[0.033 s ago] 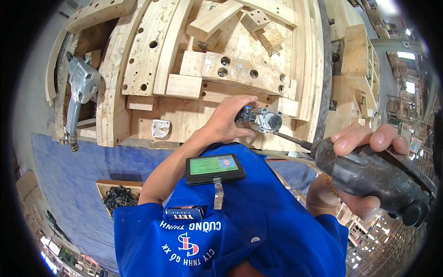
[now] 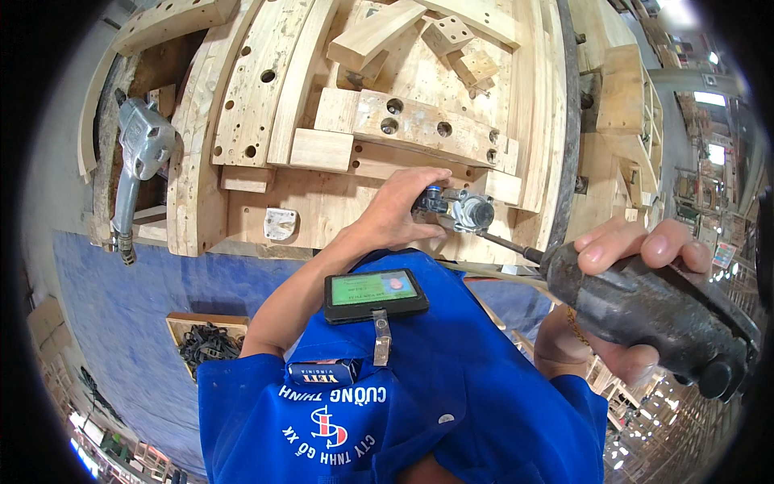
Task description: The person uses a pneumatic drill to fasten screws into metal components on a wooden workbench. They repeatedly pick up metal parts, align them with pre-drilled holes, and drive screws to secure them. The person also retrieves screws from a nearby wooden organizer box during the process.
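Observation:
My left hand (image 2: 393, 211) is closed round a small metal air fitting (image 2: 473, 213) with a black body and a blue-ringed connector (image 2: 433, 194), held over the bench's near edge. In my right hand (image 2: 635, 244) is a dark, worn power screwdriver (image 2: 637, 302), with fingers over its top and the thumb below. Its thin bit (image 2: 509, 244) points left, and the tip meets the metal fitting. Whether the tip sits in a screw is too small to tell. Just beyond my left hand lies a wooden block with round holes (image 2: 419, 121).
Wooden rails and drilled blocks (image 2: 266, 89) cover the bench. A grey metal air tool (image 2: 145, 145) hangs at the left end, and a small white plate (image 2: 280, 224) lies near the front edge. A box of black pieces (image 2: 208, 343) stands below left. Wooden shelving (image 2: 625, 97) is at right.
The screwdriver and my right hand have shifted very slightly left and down. My left hand and the fitting are practically where they were.

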Demonstrator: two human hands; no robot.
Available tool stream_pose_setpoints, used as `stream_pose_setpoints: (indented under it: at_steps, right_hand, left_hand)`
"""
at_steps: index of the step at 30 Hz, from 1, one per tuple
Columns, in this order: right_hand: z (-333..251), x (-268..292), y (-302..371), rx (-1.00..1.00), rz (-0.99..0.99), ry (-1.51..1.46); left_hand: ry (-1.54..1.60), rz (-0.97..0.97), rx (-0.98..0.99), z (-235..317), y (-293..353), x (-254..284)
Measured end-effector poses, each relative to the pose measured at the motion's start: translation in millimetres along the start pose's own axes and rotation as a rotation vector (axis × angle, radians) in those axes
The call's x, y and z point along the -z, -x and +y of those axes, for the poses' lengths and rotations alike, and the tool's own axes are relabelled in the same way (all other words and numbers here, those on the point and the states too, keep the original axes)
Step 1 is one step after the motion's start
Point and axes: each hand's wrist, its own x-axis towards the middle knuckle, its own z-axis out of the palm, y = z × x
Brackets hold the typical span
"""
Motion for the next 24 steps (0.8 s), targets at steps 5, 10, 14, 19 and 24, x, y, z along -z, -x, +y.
stream_pose_setpoints:
  at_steps: [5,10,14,19,24]
  right_hand:
    - [12,-16,5,-0.106,0.038,0.026]
    - [22,-20,4,-0.181,-0.031,0.003]
    - [32,-11,6,-0.153,-0.104,0.036]
    - [34,-10,9,-0.161,-0.147,0.062]
    - [34,-6,11,-0.137,-0.142,0.049]
  left_hand:
    - [0.119,0.018,0.073,-7,-1,-7]
    - [0.174,0.040,0.026,-21,5,-6]
    - [0.163,0.021,0.023,-27,6,-5]
    - [0.177,0.034,-0.024,-32,8,-1]
    - [0.194,0.039,-0.006,-34,6,-4]
